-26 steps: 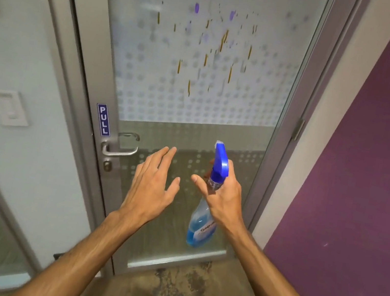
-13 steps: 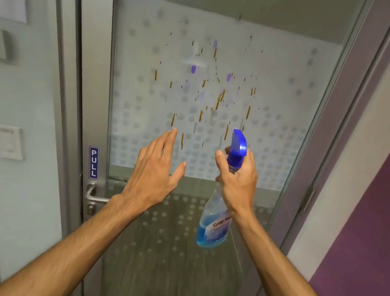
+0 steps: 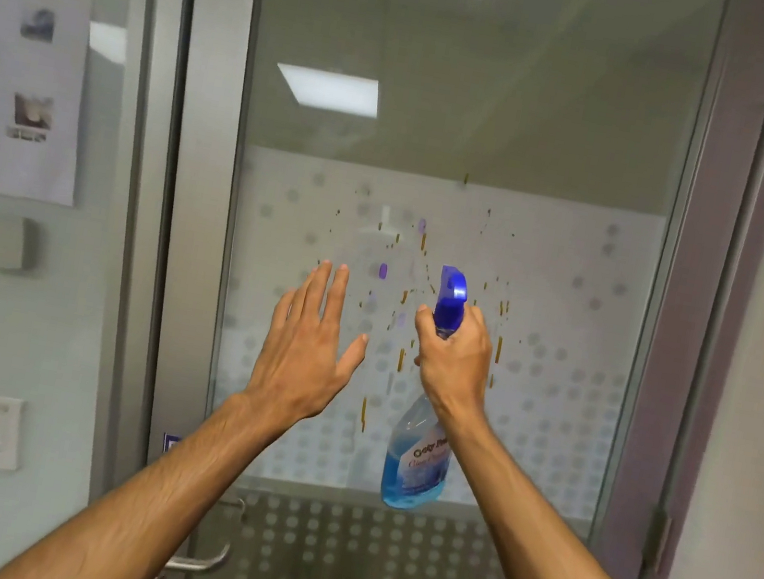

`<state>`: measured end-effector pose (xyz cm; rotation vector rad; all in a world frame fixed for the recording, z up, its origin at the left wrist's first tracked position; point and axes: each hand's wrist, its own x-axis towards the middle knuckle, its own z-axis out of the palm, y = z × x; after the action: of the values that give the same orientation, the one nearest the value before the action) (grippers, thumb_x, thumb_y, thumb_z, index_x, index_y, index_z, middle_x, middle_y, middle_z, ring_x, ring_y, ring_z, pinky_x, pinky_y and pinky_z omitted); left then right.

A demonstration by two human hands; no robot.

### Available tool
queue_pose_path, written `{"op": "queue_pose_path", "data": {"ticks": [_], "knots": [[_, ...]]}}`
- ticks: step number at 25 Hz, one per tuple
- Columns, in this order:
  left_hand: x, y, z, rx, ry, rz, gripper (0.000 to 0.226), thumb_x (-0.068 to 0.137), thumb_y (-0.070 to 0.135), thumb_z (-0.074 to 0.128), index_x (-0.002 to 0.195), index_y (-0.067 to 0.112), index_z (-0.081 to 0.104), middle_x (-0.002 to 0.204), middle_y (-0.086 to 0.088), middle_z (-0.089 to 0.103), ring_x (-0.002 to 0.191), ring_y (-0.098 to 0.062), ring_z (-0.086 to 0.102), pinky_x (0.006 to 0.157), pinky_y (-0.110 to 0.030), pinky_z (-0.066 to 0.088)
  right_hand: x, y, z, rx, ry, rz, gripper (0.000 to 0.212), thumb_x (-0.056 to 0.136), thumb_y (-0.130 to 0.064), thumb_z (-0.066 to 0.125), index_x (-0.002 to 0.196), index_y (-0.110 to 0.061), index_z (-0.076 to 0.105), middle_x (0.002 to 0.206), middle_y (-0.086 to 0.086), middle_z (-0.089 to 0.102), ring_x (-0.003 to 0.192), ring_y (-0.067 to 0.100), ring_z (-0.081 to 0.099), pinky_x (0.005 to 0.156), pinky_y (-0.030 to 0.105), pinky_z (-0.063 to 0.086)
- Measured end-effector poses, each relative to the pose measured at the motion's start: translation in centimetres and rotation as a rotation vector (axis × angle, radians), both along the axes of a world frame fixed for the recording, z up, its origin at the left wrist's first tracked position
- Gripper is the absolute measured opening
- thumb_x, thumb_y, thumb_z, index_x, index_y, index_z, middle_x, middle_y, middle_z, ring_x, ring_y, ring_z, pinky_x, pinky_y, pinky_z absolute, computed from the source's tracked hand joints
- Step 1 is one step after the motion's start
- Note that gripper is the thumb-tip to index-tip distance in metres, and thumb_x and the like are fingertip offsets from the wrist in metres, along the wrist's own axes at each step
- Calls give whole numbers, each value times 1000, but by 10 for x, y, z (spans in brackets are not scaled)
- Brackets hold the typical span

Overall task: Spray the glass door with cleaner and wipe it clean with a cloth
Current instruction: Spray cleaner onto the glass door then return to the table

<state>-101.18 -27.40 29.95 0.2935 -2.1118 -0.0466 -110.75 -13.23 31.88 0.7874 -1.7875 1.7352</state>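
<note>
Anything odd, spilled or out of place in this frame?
Yes: brown streaks and purple blobs spatter the glass door around the spray bottle. No cloth is visible; the left hand is empty.

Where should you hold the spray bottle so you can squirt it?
Around its thin neck, just under the blue head, coming from behind. The right hand holds the spray bottle that way, nozzle toward the glass door, fat body hanging below.
</note>
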Motion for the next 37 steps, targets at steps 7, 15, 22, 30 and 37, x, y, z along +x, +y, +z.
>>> {"op": "queue_pose_path", "data": {"ticks": [7, 15, 22, 30, 37], "knots": [[-1, -44, 36, -27, 26, 9, 86, 100, 47, 50, 162, 19, -3, 171, -9, 9, 158, -26, 12, 128, -48, 17, 2, -58, 50, 18, 115, -37, 17, 98, -32, 67, 102, -22, 54, 104, 2, 55, 83, 22, 64, 77, 47, 62], [2, -79, 43, -28, 26, 22, 90, 99, 45, 53, 162, 21, -6, 171, -10, 12, 158, -27, 14, 127, -49, 19, 5, -101, 60, 100, 74, -27, 21, 98, -33, 67, 97, -21, 49, 96, 3, 57, 82, 21, 59, 83, 49, 59], [-2, -82, 45, -41, 1, 6, 89, 99, 43, 52, 162, 19, -6, 170, -11, 12, 158, -28, 13, 127, -50, 19, 4, -105, 65, 121, 71, -8, 21, 99, -35, 66, 99, -22, 49, 104, 6, 57, 86, 28, 65, 79, 53, 61], [-6, -78, 53, -47, -16, -26, 90, 99, 45, 52, 162, 20, -8, 171, -11, 8, 159, -27, 10, 128, -48, 15, 3, -101, 63, 110, 107, -38, 22, 99, -33, 67, 103, -21, 48, 106, 2, 52, 89, 25, 62, 81, 46, 61], [-4, -73, 57, -67, -28, -28, 90, 100, 46, 51, 161, 21, -10, 171, -10, 7, 159, -27, 9, 128, -49, 16, 5, -95, 68, 68, 102, -96, 22, 99, -33, 66, 101, -20, 49, 99, 7, 59, 84, 24, 63, 73, 39, 59]]}}
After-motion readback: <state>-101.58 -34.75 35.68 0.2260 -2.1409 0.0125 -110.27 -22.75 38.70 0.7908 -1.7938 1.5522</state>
